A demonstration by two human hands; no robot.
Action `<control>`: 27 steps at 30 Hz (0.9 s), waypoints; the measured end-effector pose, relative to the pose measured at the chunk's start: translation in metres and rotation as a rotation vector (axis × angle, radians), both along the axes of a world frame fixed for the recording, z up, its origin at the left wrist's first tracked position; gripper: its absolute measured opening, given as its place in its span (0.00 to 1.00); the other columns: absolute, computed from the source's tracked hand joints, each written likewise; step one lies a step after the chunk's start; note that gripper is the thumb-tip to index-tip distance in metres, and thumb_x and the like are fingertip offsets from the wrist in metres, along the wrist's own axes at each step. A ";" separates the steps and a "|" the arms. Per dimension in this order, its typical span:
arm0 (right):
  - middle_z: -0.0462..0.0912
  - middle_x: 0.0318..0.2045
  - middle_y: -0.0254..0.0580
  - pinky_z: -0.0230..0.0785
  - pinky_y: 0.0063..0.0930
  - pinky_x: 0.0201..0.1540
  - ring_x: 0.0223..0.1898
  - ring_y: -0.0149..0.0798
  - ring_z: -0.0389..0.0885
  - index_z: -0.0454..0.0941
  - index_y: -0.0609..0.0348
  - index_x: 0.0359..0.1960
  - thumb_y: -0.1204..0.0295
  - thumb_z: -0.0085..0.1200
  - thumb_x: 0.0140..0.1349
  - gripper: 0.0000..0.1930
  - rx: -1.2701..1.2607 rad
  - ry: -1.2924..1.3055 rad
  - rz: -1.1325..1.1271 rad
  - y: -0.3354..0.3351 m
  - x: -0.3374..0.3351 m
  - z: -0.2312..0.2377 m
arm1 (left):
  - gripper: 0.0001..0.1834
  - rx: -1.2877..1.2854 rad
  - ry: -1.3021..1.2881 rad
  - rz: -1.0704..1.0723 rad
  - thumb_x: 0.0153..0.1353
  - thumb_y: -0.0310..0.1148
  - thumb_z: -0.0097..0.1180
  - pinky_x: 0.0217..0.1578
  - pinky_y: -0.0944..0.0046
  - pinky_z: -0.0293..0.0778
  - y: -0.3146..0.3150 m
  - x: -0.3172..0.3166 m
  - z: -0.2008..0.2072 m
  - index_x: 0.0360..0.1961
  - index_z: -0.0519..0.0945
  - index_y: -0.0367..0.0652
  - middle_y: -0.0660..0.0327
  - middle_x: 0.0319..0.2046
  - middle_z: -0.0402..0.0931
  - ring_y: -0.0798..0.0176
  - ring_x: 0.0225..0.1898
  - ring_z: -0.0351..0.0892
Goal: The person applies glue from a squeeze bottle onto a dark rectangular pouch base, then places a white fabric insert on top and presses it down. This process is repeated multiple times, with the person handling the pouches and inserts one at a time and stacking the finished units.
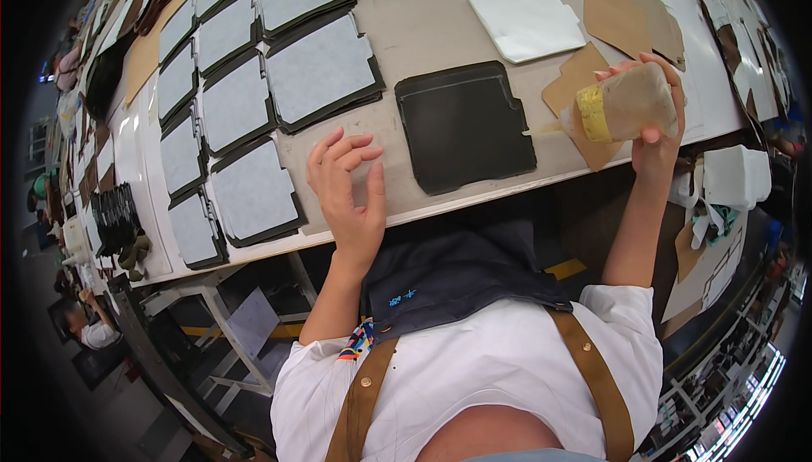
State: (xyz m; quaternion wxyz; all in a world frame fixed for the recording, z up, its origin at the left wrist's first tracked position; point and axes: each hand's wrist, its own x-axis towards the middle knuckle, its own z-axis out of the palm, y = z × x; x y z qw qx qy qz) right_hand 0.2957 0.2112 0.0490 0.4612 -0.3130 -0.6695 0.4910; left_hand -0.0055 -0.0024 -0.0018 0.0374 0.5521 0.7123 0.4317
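In my right hand point(655, 156) is a translucent squeeze bottle point(630, 107) with a yellow band round it. It is tipped on its side, and its thin nozzle points left to the right edge of a black notched panel point(461, 128). Whether the tip touches the panel, I cannot tell. The panel lies flat near the table's front edge. To its left, my left hand point(348, 191) is raised with fingers apart and slightly curled, holding nothing. Beyond that hand are rows of black pieces topped with pale grey sheets point(321, 73).
A stack of white sheets point(526, 22) lies behind the panel. Tan card templates point(622, 18) spread over the right side, one partly under the bottle. Along the table's front edge point(507, 190) stands my apron-covered body. White containers point(736, 176) sit at the right, below table height.
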 end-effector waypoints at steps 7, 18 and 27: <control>0.81 0.51 0.55 0.77 0.50 0.60 0.53 0.56 0.83 0.64 0.65 0.65 0.38 0.75 0.41 0.57 -0.052 0.043 0.026 -0.001 -0.007 -0.002 | 0.07 0.017 -0.004 0.001 0.64 0.26 0.58 0.66 0.49 0.57 0.001 0.000 -0.002 0.43 0.81 0.43 0.58 0.51 0.80 0.47 0.66 0.67; 0.80 0.49 0.53 0.77 0.50 0.58 0.51 0.53 0.84 0.65 0.63 0.65 0.35 0.74 0.37 0.59 -0.106 0.020 0.023 -0.011 -0.002 0.002 | 0.07 0.017 -0.012 0.003 0.64 0.26 0.58 0.66 0.48 0.56 0.001 0.001 0.000 0.43 0.81 0.42 0.58 0.51 0.80 0.47 0.66 0.67; 0.79 0.52 0.55 0.75 0.52 0.60 0.54 0.57 0.82 0.64 0.64 0.66 0.35 0.72 0.44 0.57 -0.171 0.165 -0.149 -0.044 0.028 -0.021 | 0.08 0.007 0.003 0.005 0.65 0.24 0.56 0.67 0.50 0.58 0.001 0.001 -0.001 0.44 0.80 0.41 0.58 0.52 0.80 0.48 0.67 0.67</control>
